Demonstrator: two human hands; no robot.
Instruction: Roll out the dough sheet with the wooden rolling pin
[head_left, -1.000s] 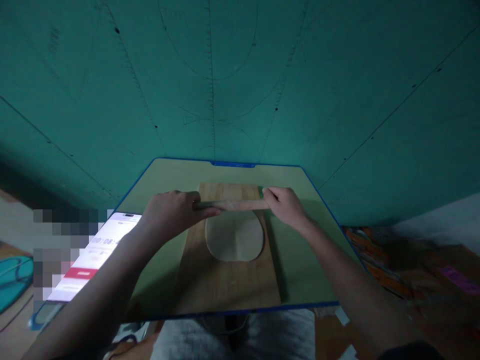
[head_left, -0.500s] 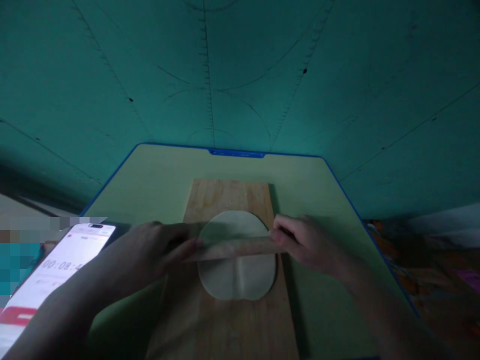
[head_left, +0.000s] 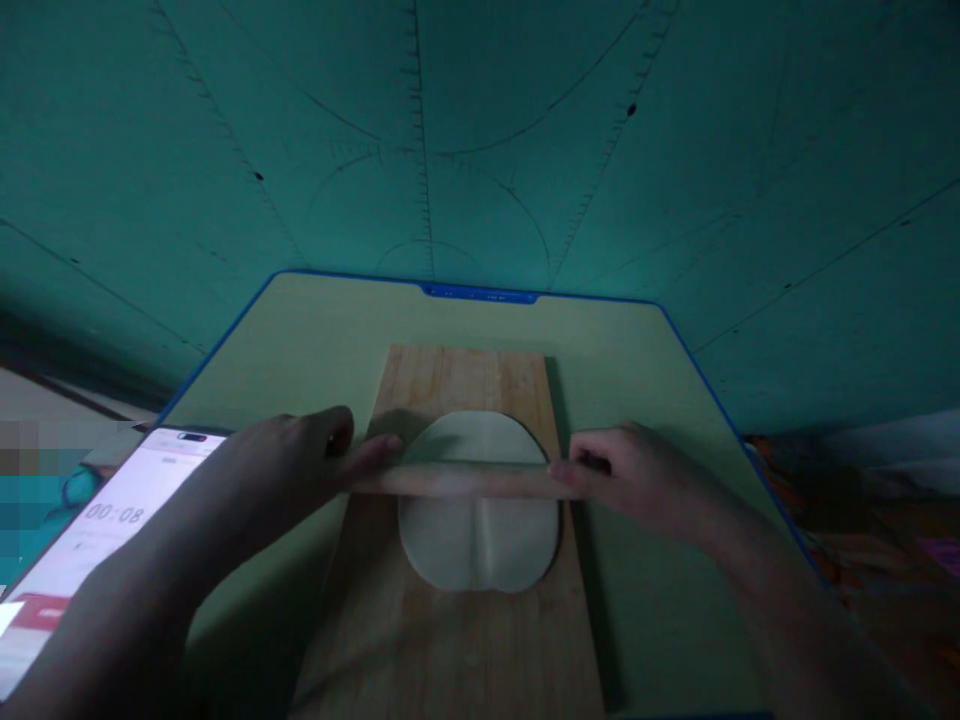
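Observation:
A wooden rolling pin (head_left: 465, 481) lies crosswise over a pale, flattened piece of dough (head_left: 480, 545) that has a ridge down its near half. Under the dough is a wooden board (head_left: 465, 650). My left hand (head_left: 319, 450) is at the pin's left end, its thumb stretched along the pin and its fingers curled. At the right end, my right hand (head_left: 607, 465) is closed round the pin, thumb against the wood. The dough reaches almost to the board's right edge.
The board rests on a light table (head_left: 330, 330) with a blue rim. A phone (head_left: 127, 500) with a lit timer screen is at the left, partly behind my left forearm. A green wall (head_left: 480, 130) with drawn lines stands beyond. Cluttered items lie beyond the table's right edge.
The view has shifted slightly. The rolling pin now sits more level across the dough. My left hand's fingers have lifted a little and its thumb is more extended; my right hand is slightly farther right.

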